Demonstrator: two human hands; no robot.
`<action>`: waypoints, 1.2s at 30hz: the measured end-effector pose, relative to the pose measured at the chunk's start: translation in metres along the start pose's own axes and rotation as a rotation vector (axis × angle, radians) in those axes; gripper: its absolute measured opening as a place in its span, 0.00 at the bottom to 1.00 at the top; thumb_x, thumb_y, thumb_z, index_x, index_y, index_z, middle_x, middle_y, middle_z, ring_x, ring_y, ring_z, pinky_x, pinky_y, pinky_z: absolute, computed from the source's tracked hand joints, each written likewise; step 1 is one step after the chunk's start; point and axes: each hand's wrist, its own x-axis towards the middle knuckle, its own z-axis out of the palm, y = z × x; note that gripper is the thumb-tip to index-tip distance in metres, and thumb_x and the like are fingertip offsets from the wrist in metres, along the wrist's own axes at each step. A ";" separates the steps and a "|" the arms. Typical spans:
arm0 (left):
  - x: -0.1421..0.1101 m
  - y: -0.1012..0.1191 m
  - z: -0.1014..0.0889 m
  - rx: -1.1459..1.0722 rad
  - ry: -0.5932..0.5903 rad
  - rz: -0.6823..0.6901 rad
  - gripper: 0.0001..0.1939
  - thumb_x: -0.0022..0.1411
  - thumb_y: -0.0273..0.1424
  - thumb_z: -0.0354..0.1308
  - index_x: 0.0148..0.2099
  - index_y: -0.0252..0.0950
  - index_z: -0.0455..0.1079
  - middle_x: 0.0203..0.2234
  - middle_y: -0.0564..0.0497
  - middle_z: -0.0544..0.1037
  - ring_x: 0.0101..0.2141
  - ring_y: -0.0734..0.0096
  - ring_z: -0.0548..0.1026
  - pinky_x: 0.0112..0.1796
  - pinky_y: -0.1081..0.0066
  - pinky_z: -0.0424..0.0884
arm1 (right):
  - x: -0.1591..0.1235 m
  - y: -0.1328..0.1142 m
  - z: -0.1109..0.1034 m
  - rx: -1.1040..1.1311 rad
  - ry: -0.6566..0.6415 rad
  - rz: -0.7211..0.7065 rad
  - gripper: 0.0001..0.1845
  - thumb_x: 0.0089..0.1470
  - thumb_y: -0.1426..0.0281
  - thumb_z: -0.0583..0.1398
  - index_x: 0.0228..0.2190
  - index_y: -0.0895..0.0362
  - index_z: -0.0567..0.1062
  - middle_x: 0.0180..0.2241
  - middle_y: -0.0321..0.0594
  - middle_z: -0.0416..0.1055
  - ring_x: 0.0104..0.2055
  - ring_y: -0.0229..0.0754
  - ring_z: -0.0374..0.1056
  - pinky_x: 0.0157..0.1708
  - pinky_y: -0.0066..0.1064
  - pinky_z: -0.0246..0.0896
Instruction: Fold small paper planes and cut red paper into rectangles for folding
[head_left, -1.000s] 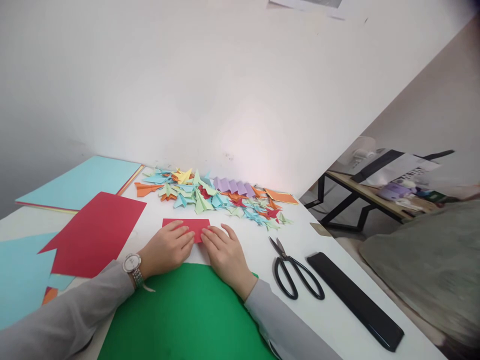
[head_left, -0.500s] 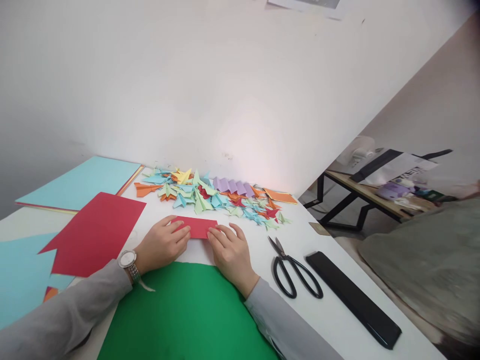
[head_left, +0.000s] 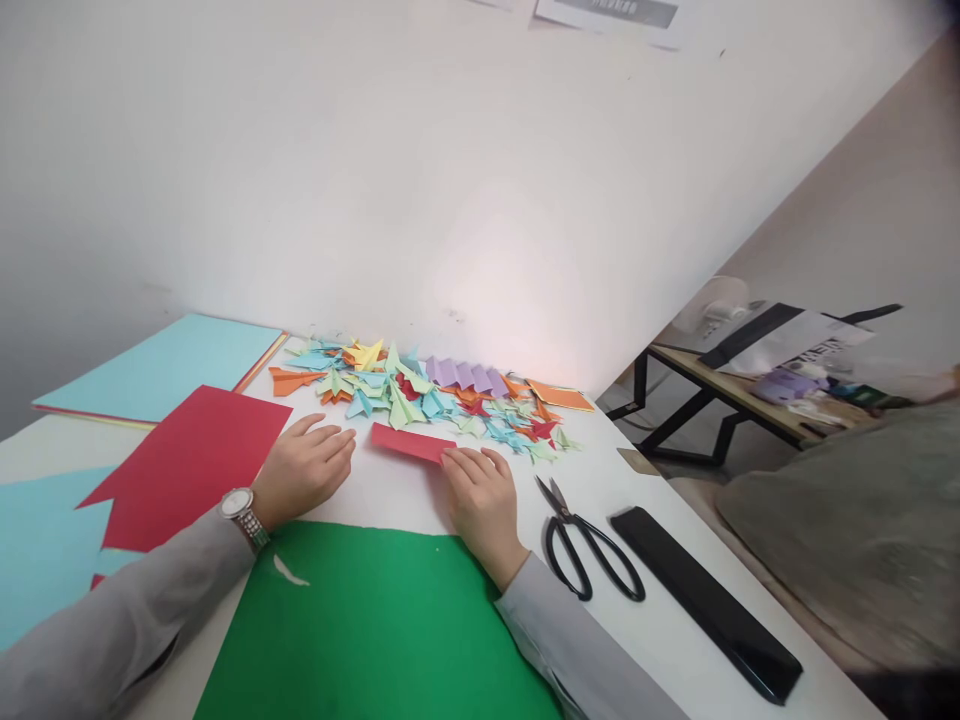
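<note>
A small folded piece of red paper [head_left: 409, 443] is in my right hand [head_left: 484, 505], pinched at its right end with the fingers on top. The paper tilts a little above the white table, its left end free. My left hand [head_left: 306, 468] is apart from it, fingers loosely spread and holding nothing, near a large red sheet [head_left: 202, 465] with a notched corner. Below both hands lies a green sheet [head_left: 367, 630]. Beyond them is a heap of small folded paper planes [head_left: 405, 405] in several colours.
Black-handled scissors [head_left: 589, 540] and a long black case [head_left: 705, 605] lie to the right. A stack of coloured sheets [head_left: 165, 365] and a cut light-blue sheet [head_left: 45, 550] are at left. A purple pleated paper [head_left: 466, 376] rests against the wall. Another table [head_left: 735, 390] stands at right.
My left hand has let go of the red paper and moved left. My right hand has carried the paper to the right, and it now tilts. Earlier both hands pressed on it.
</note>
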 end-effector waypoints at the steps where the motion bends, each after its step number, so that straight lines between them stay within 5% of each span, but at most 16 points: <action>1: -0.002 -0.002 0.001 -0.017 0.012 -0.040 0.10 0.62 0.23 0.53 0.39 0.37 0.75 0.36 0.47 0.82 0.36 0.65 0.78 0.46 0.58 0.69 | -0.001 0.003 0.001 0.021 0.014 0.030 0.14 0.56 0.82 0.53 0.36 0.59 0.77 0.36 0.45 0.80 0.39 0.46 0.72 0.45 0.40 0.58; 5: -0.004 -0.003 0.004 -0.184 0.092 -0.284 0.10 0.62 0.26 0.53 0.39 0.36 0.75 0.34 0.46 0.83 0.34 0.65 0.79 0.43 0.61 0.72 | 0.002 0.002 -0.001 0.313 0.071 0.283 0.12 0.59 0.75 0.53 0.36 0.57 0.77 0.34 0.45 0.79 0.37 0.45 0.73 0.39 0.37 0.64; 8: 0.004 0.007 0.001 -0.565 0.111 -0.638 0.13 0.61 0.35 0.56 0.45 0.36 0.75 0.41 0.43 0.81 0.42 0.59 0.79 0.44 0.61 0.74 | 0.009 -0.013 -0.006 0.674 0.017 0.569 0.12 0.60 0.66 0.54 0.33 0.56 0.76 0.30 0.42 0.77 0.32 0.43 0.72 0.32 0.33 0.66; 12: 0.019 0.029 -0.005 -1.349 -0.070 -1.110 0.26 0.56 0.47 0.60 0.50 0.33 0.72 0.45 0.40 0.80 0.43 0.53 0.78 0.42 0.58 0.75 | 0.015 -0.040 -0.011 1.075 -0.147 0.922 0.18 0.57 0.55 0.56 0.25 0.55 0.73 0.22 0.35 0.72 0.24 0.39 0.67 0.25 0.29 0.64; 16: 0.023 0.042 -0.004 -1.657 -0.191 -1.440 0.27 0.54 0.46 0.63 0.49 0.33 0.71 0.41 0.40 0.81 0.38 0.53 0.80 0.35 0.58 0.77 | 0.016 -0.052 -0.010 1.275 -0.322 1.083 0.22 0.50 0.48 0.59 0.25 0.55 0.71 0.18 0.32 0.69 0.17 0.36 0.63 0.18 0.28 0.60; 20: 0.020 0.043 0.001 -1.711 -0.057 -1.404 0.22 0.55 0.41 0.65 0.49 0.34 0.71 0.46 0.41 0.79 0.43 0.55 0.78 0.43 0.59 0.75 | 0.017 -0.049 -0.007 1.129 -0.289 1.092 0.25 0.47 0.46 0.60 0.20 0.55 0.69 0.10 0.27 0.59 0.12 0.33 0.54 0.13 0.25 0.50; 25: 0.020 0.041 0.002 -1.708 -0.100 -1.379 0.22 0.56 0.43 0.63 0.48 0.34 0.72 0.47 0.41 0.79 0.45 0.53 0.77 0.43 0.59 0.75 | 0.018 -0.045 -0.006 1.098 -0.270 1.115 0.25 0.45 0.46 0.61 0.21 0.56 0.71 0.09 0.26 0.57 0.11 0.32 0.51 0.12 0.25 0.47; 30: 0.019 0.040 0.002 -1.674 -0.080 -1.384 0.22 0.57 0.44 0.62 0.46 0.33 0.72 0.45 0.41 0.79 0.45 0.53 0.77 0.43 0.58 0.75 | 0.014 -0.043 -0.005 1.258 -0.341 1.117 0.24 0.45 0.48 0.62 0.30 0.57 0.74 0.12 0.30 0.66 0.13 0.34 0.59 0.14 0.24 0.51; 36: 0.020 0.039 0.002 -1.710 -0.042 -1.424 0.20 0.56 0.42 0.64 0.46 0.34 0.72 0.44 0.42 0.80 0.42 0.55 0.79 0.44 0.58 0.74 | 0.010 -0.040 -0.002 1.235 -0.336 1.135 0.23 0.45 0.48 0.63 0.27 0.57 0.73 0.08 0.24 0.57 0.10 0.31 0.50 0.12 0.23 0.45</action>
